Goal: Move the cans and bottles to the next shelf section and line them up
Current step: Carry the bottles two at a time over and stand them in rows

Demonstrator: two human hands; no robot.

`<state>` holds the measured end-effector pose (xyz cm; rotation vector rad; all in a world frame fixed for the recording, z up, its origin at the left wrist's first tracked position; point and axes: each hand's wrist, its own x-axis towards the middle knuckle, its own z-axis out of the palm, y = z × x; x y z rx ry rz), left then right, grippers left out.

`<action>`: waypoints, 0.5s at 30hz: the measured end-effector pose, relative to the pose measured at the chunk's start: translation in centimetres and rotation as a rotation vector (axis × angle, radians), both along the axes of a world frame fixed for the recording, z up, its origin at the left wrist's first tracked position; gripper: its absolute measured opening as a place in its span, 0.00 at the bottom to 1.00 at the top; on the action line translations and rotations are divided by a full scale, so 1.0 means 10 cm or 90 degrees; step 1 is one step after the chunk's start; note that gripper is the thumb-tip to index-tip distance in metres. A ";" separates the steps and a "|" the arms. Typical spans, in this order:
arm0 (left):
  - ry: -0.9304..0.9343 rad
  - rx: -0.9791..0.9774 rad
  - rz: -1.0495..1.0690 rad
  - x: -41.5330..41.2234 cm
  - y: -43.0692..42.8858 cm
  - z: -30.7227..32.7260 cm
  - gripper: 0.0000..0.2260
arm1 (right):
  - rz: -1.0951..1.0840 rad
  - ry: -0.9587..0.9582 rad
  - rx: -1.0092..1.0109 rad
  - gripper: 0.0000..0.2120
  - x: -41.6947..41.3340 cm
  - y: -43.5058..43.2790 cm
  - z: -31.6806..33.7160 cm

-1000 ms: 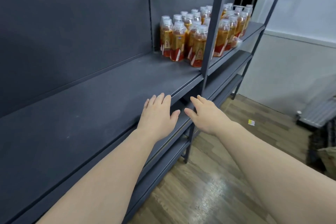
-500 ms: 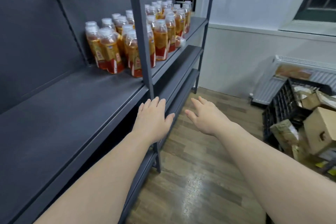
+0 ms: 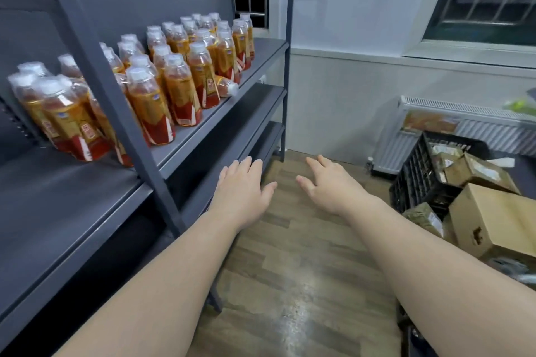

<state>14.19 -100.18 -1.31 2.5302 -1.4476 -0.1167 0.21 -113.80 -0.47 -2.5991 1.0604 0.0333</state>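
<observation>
Several clear bottles of orange drink (image 3: 179, 87) with white caps and red-and-gold labels stand in rows on the top grey shelf (image 3: 255, 55), right of the upright post (image 3: 121, 113). A few more bottles (image 3: 61, 113) stand just left of that post. One bottle (image 3: 227, 87) lies on its side at the shelf's front edge. My left hand (image 3: 240, 188) is stretched out flat, fingers straight, below the shelf's front edge and holding nothing. My right hand (image 3: 327, 180) is also stretched out over the floor, fingers straight and empty.
The left shelf section (image 3: 58, 200) is a bare grey board. Lower shelves (image 3: 255, 107) run under the bottles. A black crate (image 3: 420, 180) and cardboard boxes (image 3: 493, 217) sit on the wooden floor at right, before a white radiator (image 3: 464, 124).
The view has swung right along the shelving, so the bottles now sit closer and to the left. Both hands stay outstretched and empty, now past the post over the floor.
</observation>
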 end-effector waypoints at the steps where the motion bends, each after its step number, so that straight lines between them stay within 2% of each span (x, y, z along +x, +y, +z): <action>1: 0.002 0.002 0.000 0.03 -0.10 0.00 0.27 | 0.000 0.000 0.001 0.31 0.03 -0.10 -0.01; 15: 0.022 -0.003 -0.050 0.92 -1.71 0.05 0.27 | -0.043 0.055 -0.023 0.30 0.81 -1.53 0.02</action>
